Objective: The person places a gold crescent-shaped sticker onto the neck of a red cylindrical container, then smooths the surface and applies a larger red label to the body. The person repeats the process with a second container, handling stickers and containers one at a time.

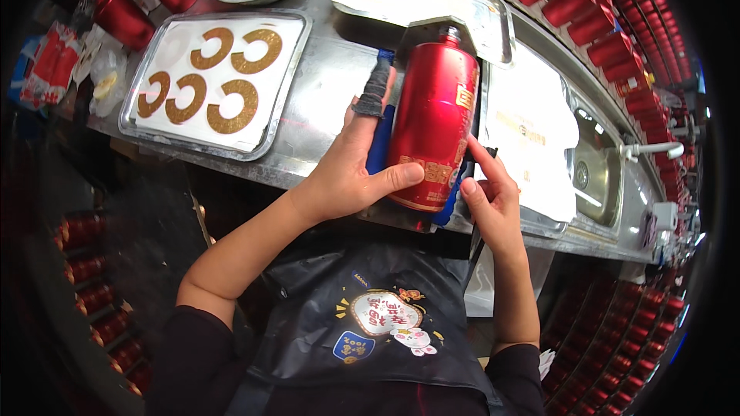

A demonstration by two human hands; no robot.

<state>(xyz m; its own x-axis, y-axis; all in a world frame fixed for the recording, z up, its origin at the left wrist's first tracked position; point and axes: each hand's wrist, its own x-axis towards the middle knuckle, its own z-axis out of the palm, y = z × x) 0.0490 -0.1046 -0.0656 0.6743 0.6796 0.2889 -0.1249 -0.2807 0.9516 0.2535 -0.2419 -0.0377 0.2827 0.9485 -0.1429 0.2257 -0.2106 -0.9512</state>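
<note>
Red bottle (432, 127): lying on tabletop (324, 92), neck pointing away. Left hand (351, 173) grasping its left flank; right hand (489, 192) pressing its lower right edge, fingers extended.

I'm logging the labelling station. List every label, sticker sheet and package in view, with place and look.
Gold band label: low on the red bottle, under the left hand's thumb.
Gold C-shaped stickers: five on a white sheet in the steel tray, left.
Red-and-white packet: far left edge.
</note>
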